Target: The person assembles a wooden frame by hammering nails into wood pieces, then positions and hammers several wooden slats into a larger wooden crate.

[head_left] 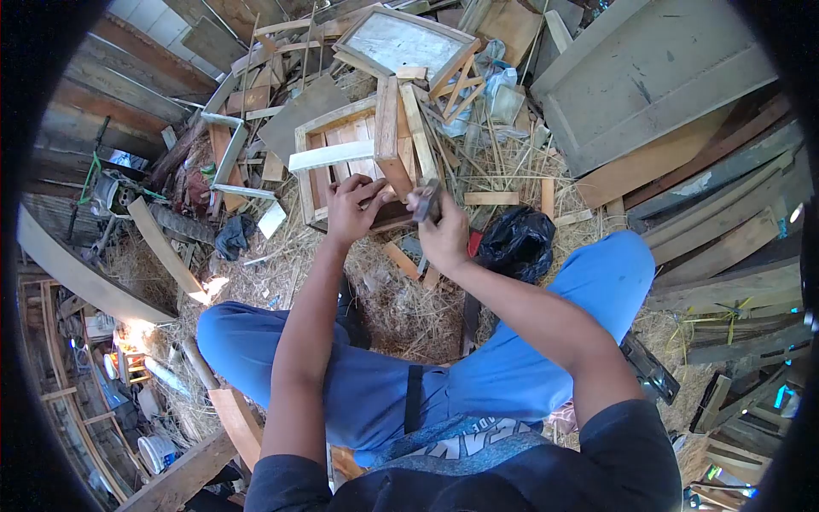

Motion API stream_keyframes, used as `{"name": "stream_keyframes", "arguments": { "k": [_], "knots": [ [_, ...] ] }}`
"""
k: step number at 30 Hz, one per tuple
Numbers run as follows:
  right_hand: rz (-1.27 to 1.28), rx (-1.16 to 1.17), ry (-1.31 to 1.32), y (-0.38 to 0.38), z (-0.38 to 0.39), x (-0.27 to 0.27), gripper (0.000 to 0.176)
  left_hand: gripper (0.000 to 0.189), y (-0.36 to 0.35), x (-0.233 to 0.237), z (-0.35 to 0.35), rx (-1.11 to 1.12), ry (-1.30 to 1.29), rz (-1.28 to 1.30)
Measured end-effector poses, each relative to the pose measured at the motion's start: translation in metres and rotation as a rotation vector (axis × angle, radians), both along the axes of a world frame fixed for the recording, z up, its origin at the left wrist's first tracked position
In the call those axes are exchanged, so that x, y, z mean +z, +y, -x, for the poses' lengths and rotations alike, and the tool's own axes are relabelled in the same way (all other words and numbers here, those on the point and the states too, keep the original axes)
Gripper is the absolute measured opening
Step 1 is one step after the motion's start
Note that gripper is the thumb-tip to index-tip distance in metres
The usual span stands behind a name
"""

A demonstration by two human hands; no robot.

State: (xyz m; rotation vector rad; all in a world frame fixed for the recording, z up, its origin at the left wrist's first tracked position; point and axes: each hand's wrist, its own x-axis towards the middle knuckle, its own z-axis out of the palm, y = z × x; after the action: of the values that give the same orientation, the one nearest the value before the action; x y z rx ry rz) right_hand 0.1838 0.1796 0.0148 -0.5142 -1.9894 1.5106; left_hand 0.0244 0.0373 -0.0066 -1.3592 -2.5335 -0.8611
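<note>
My right hand (447, 237) is closed around what looks like a hammer (428, 203), its dark head in front of the wood. Beside it, my left hand (351, 210) has its fingers curled together at the lower edge of a wooden frame piece (387, 128). Whatever those fingertips pinch is too small to make out. A pale painted strip (333, 156) joins the frame piece and sticks out to the left. Under both lies a shallow wooden box (305, 189) with slats across its bottom, partly hidden by my hands.
Straw and wood scraps (490, 198) cover the ground. A black plastic bag (517, 243) lies right of my right hand. Behind the box rests a framed panel (408, 43); a large grey door panel (657, 85) leans at the right. Curved boards (85, 264) stand at the left.
</note>
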Motion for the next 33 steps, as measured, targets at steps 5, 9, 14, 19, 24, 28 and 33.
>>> {"name": "stream_keyframes", "arguments": {
  "k": [5,9,14,19,24,28,33],
  "knots": [
    [0.057,-0.052,-0.04,0.014,0.013,-0.007,0.03,0.03,0.001,0.002,-0.002,0.005,-0.004,-0.004],
    [-0.128,-0.04,-0.055,0.012,0.009,-0.013,0.029,0.023,0.002,0.003,-0.002,0.005,0.019,-0.039],
    [-0.107,0.03,0.022,0.006,0.011,-0.013,0.025,0.028,0.003,0.01,-0.004,-0.011,-0.206,-0.046],
    [-0.009,0.037,0.055,0.008,0.017,-0.009,0.022,0.029,-0.001,-0.001,-0.001,-0.023,0.019,-0.045],
    [-0.017,0.056,-0.018,0.008,0.015,-0.024,0.025,0.026,-0.002,-0.004,-0.002,0.007,-0.072,-0.028],
    [-0.079,0.045,-0.07,0.011,0.009,-0.022,0.027,0.022,-0.002,-0.008,0.003,-0.039,0.005,-0.017],
    [-0.115,0.031,-0.037,0.01,0.002,-0.015,0.028,0.021,-0.001,-0.004,0.0,-0.027,-0.006,-0.044]
  ]
}}
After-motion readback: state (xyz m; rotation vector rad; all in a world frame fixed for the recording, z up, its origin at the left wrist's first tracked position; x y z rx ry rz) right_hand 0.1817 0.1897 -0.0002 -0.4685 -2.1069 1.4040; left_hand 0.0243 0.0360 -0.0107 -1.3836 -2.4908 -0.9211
